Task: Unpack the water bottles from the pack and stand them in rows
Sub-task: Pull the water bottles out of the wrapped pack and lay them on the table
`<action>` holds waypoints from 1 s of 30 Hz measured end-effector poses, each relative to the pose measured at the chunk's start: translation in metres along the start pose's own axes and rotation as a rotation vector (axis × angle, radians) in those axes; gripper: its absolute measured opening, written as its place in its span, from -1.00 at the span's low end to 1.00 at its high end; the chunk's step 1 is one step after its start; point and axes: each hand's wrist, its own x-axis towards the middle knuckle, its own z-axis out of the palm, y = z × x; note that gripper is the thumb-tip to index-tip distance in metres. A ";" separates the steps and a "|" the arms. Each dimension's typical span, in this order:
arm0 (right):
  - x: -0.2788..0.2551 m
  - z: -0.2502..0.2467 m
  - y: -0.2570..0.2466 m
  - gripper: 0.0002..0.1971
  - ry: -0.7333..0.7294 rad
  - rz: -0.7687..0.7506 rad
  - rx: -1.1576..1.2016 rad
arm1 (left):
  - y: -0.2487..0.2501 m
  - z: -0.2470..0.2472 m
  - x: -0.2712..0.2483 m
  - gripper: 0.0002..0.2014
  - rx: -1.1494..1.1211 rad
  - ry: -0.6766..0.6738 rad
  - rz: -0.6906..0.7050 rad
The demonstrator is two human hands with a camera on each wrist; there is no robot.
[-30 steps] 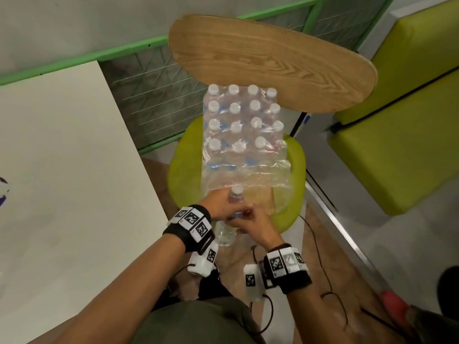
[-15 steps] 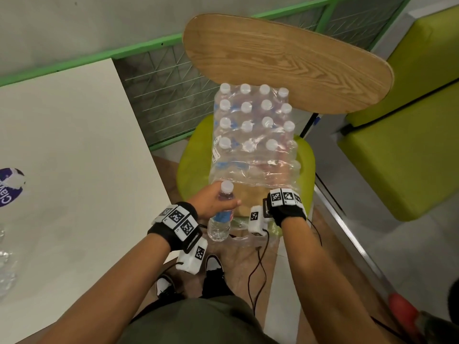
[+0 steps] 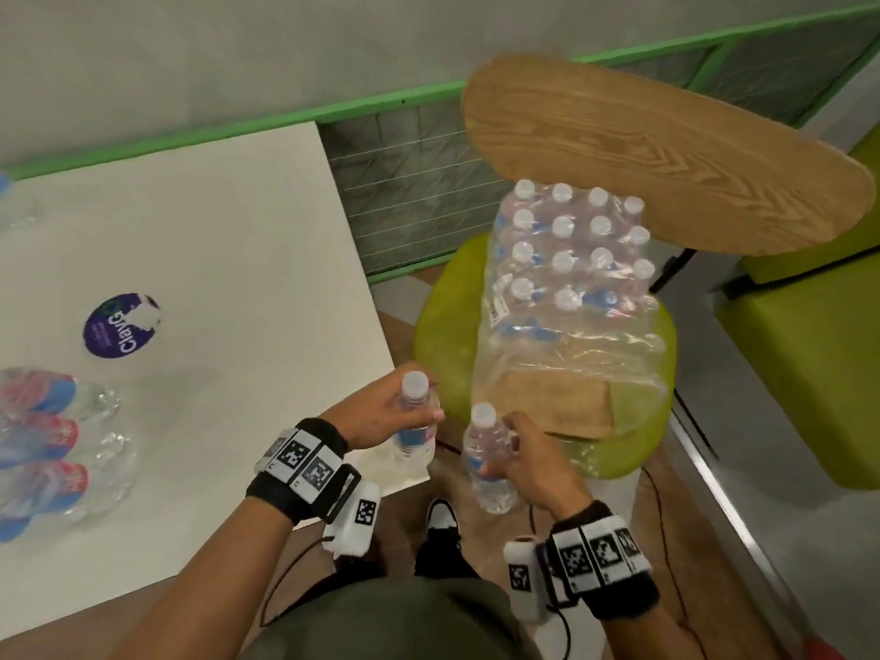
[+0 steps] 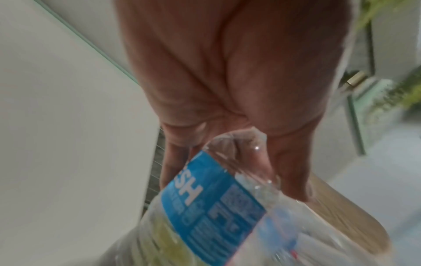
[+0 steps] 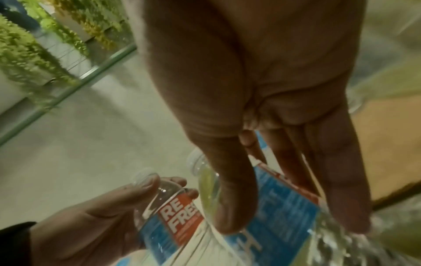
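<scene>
Your left hand [image 3: 381, 414] and right hand [image 3: 528, 462] each wrap fingers round an upright water bottle [image 3: 415, 423], clear of the pack [image 3: 571, 297] at 1 o'clock, ready for the table [image 3: 190, 259] at 10 o'clock.

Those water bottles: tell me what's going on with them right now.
A person is unpacking them. The left hand holds one bottle and the right hand holds another, both in the air between the white table and the chair. The torn plastic pack sits on the chair seat with many bottles inside. A few bottles on the table show at its left edge.
</scene>
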 end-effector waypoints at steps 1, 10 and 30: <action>-0.003 0.013 -0.013 -0.47 -0.056 -0.047 -0.029 | -0.009 -0.011 -0.017 -0.65 -0.017 0.068 -0.009; 0.021 0.154 -0.149 -0.36 -0.337 -0.413 -0.061 | -0.105 -0.081 -0.153 -0.76 -0.064 0.752 -0.210; 0.100 0.284 -0.291 -0.33 -0.143 -0.543 -0.074 | -0.152 -0.211 -0.141 -0.68 -0.148 1.236 -0.333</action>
